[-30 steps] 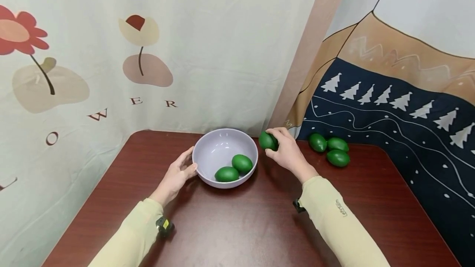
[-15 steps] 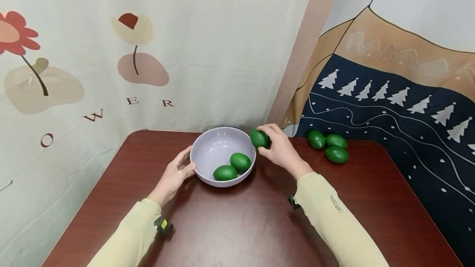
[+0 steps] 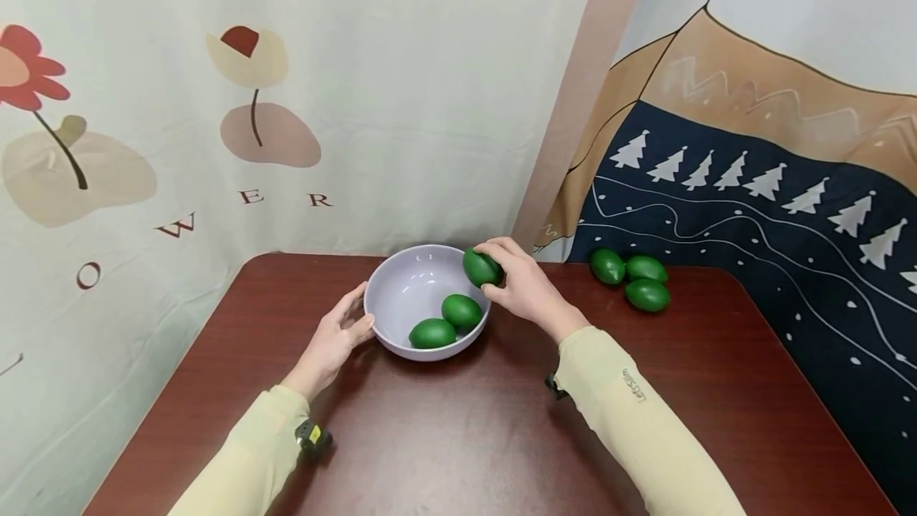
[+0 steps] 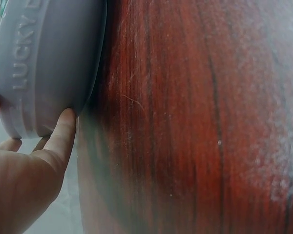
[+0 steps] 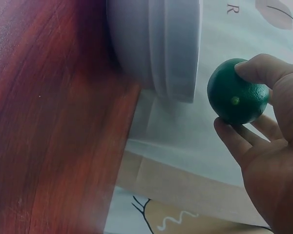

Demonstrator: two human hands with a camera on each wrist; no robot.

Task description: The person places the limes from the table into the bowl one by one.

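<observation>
A pale lilac bowl stands near the back of the table, with two green limes in its front right part. My left hand rests its spread thumb and fingers against the bowl's outer left wall. In the left wrist view the thumb presses low on that wall, beside raised lettering. My right hand pinches another lime between thumb and fingers at the bowl's right rim. The right wrist view shows this lime above rim height, apart from the bowl.
Three more limes lie together at the table's back right. The dark red wooden table ends at a pale printed curtain behind and a dark blue tree-patterned cloth at the right.
My right hand has carried its lime leftward, from beside the bowl to over its right rim. The left hand has stayed against the bowl. The head view has shifted slightly.
</observation>
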